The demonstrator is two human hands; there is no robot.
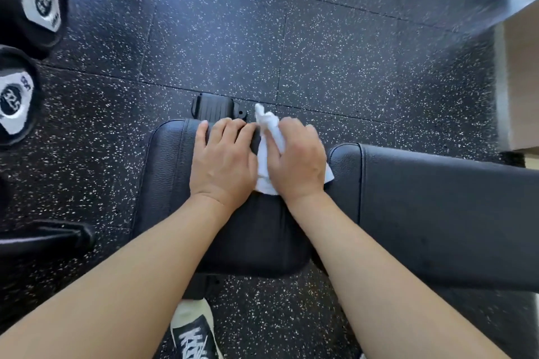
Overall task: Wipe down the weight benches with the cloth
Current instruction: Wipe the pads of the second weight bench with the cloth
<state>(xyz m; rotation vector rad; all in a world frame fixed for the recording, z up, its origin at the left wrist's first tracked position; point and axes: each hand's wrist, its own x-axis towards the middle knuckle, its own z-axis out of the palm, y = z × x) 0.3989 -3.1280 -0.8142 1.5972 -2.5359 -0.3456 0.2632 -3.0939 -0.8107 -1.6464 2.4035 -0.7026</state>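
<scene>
A black padded bench seat (169, 172) lies below me, and the bench's long back pad (437, 207) stretches off to the right. My left hand (223, 157) lies on the seat pad, its fingers reaching over the far edge. Beside it, my right hand (297, 160) grips a crumpled white cloth (267, 154) and presses it on the seat near the gap between the two pads. Part of the cloth sticks up past the fingers; part is hidden under the palm.
Two black dumbbell heads (40, 0) (14, 99) sit on a rack at the left, above a black frame leg (49, 237). The bench's foot (217, 109) rests on speckled rubber flooring (335, 46). My sneaker (194, 335) stands below the seat. A pale wall (519, 73) rises at the right.
</scene>
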